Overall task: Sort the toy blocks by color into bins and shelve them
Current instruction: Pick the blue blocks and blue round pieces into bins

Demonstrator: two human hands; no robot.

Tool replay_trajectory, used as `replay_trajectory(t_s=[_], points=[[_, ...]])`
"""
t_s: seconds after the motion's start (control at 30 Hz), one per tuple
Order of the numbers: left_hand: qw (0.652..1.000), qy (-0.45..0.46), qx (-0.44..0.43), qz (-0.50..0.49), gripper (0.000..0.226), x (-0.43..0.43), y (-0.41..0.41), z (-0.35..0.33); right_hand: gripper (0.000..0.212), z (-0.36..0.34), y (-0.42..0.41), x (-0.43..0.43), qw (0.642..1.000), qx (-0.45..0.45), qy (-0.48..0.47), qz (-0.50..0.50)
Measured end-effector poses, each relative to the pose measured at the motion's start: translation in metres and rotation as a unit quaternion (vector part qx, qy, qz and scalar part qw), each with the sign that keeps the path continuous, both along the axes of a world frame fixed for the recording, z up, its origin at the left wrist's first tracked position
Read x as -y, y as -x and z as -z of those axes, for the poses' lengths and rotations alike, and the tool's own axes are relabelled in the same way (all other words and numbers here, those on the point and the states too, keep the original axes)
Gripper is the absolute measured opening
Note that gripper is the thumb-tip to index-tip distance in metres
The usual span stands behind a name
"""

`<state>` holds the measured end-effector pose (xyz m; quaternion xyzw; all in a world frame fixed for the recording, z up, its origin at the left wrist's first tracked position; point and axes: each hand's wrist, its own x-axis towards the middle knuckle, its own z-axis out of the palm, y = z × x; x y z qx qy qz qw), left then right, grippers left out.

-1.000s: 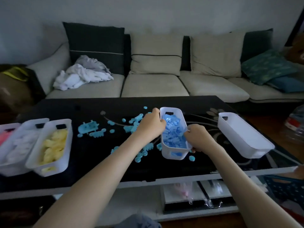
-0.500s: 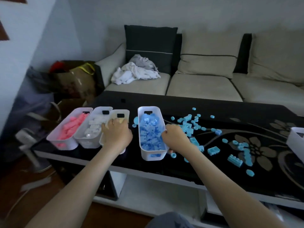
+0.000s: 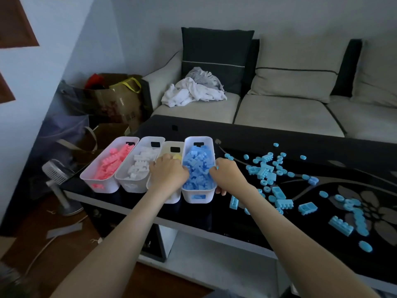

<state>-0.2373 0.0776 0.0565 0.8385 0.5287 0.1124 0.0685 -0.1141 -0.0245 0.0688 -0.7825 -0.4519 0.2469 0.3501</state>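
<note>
A white bin of blue blocks stands on the black glass table, pressed against a row of three other bins. My left hand grips its left rim and my right hand grips its right rim. Left of it sit the yellow-block bin, mostly covered by my left hand, then the white-block bin and the pink-block bin. Several loose blue blocks lie scattered on the table to the right.
The bins sit near the table's left front corner. A small fan and paper bags stand on the floor to the left. A sofa with a pile of white cloth runs behind the table.
Both hands carried the blue-block bin leftward from the table's middle and it now touches the yellow bin. My view swung left with it, so the empty bin on the right is out of sight.
</note>
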Motion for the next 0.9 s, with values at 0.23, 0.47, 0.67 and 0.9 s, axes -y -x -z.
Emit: replay_trajectory(t_s=[0.23, 0.47, 0.67, 0.9], points=[[0.991, 0.053, 0.119, -0.025, 0.035, -0.030, -0.003, 0.008, 0.037, 0.022, -0.033, -0.044, 0.989, 0.111, -0.078, 0.068], [0.981, 0.084, 0.175, -0.010, 0.036, -0.050, -0.001, -0.003, 0.087, 0.053, -0.061, -0.101, 0.977, 0.211, 0.024, -0.015], [0.978, 0.054, 0.201, 0.008, 0.021, -0.063, 0.002, -0.040, 0.096, 0.063, -0.059, -0.125, 0.964, 0.250, 0.043, -0.074], [0.991, 0.026, 0.133, -0.001, 0.030, -0.074, 0.012, -0.066, 0.063, 0.064, -0.044, -0.139, 0.892, 0.408, 0.098, -0.166]])
